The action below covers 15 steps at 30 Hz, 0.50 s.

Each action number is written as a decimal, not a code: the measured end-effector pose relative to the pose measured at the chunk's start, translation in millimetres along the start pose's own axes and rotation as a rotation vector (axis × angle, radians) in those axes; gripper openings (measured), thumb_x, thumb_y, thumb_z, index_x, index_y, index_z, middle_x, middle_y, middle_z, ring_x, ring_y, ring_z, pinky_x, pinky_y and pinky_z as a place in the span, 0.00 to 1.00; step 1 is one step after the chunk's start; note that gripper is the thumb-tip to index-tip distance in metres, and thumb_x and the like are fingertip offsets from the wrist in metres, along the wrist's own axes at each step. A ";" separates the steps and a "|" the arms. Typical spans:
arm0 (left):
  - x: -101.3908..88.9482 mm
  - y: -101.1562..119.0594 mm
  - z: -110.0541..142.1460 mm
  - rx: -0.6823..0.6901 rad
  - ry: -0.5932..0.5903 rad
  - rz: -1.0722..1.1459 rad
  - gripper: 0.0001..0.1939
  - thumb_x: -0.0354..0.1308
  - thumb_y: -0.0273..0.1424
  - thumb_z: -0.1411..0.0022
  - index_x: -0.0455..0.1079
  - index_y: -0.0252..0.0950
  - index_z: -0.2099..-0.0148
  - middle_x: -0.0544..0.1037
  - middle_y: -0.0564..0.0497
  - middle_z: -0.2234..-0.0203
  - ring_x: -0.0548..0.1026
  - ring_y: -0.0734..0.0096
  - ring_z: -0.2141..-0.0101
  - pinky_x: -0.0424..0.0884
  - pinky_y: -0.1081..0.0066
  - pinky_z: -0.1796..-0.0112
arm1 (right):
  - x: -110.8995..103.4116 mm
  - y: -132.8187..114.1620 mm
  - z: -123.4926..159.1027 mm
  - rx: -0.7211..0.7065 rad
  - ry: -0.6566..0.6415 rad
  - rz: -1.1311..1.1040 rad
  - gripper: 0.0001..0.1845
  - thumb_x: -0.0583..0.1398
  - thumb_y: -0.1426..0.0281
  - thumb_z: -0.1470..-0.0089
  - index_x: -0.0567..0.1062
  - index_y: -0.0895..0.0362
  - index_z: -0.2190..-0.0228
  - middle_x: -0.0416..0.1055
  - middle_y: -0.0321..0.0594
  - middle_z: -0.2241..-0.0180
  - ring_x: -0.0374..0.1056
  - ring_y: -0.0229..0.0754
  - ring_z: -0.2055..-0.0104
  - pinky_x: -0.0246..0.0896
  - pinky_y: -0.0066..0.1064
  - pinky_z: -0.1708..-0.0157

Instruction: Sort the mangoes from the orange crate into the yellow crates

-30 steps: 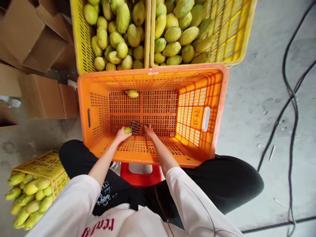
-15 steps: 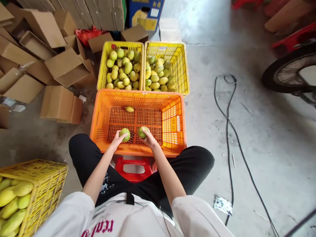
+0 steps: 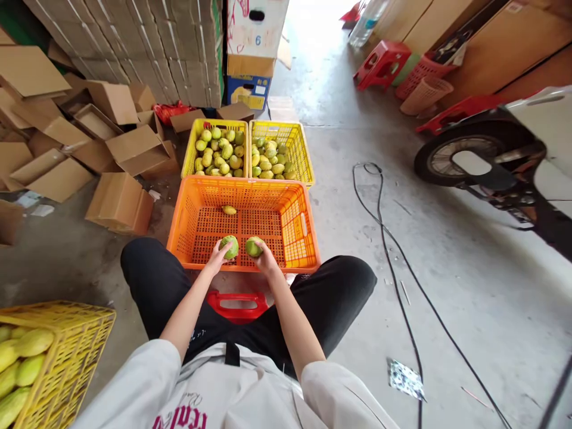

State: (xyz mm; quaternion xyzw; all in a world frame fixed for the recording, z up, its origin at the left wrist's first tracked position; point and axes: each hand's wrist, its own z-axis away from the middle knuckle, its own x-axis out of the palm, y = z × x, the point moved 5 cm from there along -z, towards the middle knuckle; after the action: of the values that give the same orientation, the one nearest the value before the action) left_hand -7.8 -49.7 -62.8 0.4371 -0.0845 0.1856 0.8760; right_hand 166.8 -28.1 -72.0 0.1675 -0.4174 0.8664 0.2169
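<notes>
Over the near side of an orange plastic crate (image 3: 250, 266), my two hands each grip a fruit that looks like a papaya. My left hand (image 3: 217, 257) is closed round a rounded green papaya (image 3: 230, 247). A second green papaya (image 3: 254, 246), with a yellowish top, is in my right hand (image 3: 267, 260). The two fruits are a small gap apart. One yellow papaya (image 3: 229, 210) lies on the crate's slotted floor near its far wall. Behind it, a left yellow crate (image 3: 191, 149) and a right yellow crate (image 3: 308, 159) hold several yellow-green papayas.
A yellow crate (image 3: 84, 333) of larger papayas stands at lower left. Loose cardboard boxes (image 3: 118, 199) pile up at left. A red stool (image 3: 238, 307) is between my legs. A black cable (image 3: 391, 235) runs across the floor at right, near a motorbike wheel (image 3: 460, 158).
The view has tilted up, showing more stacked boxes and the motorbike. Both hands keep hold of their papayas, which turn slightly and come a little closer together.
</notes>
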 end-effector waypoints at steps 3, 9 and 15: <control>-1.7 -4.4 -0.2 0.005 0.069 -0.044 0.30 0.73 0.40 0.52 0.60 0.39 0.53 0.75 0.43 0.59 0.80 0.62 0.66 0.77 0.65 0.68 | 12.7 5.1 0.2 0.006 -0.017 -0.024 0.20 0.65 0.61 0.56 0.68 0.51 0.61 0.74 0.34 0.64 0.72 0.40 0.63 0.68 0.28 0.69; -6.8 -7.8 -1.0 0.044 0.105 0.014 0.25 0.71 0.40 0.52 0.62 0.39 0.57 0.74 0.45 0.59 0.79 0.63 0.63 0.79 0.60 0.63 | 23.3 16.4 4.2 0.053 -0.056 -0.068 0.20 0.62 0.57 0.53 0.68 0.53 0.61 0.75 0.35 0.69 0.72 0.39 0.71 0.65 0.25 0.77; -13.6 -0.9 1.1 0.047 0.107 0.189 0.21 0.59 0.44 0.44 0.67 0.35 0.55 0.78 0.43 0.64 0.80 0.60 0.62 0.78 0.66 0.67 | 16.0 16.4 1.0 0.071 -0.057 -0.151 0.20 0.53 0.52 0.49 0.71 0.54 0.66 0.75 0.41 0.72 0.75 0.44 0.70 0.65 0.29 0.79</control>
State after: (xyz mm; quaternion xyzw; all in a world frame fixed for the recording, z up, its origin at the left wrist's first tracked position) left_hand -19.9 -54.5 -67.0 0.4371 -0.0742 0.2925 0.8473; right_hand 144.9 -34.2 -74.5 0.2305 -0.3786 0.8568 0.2635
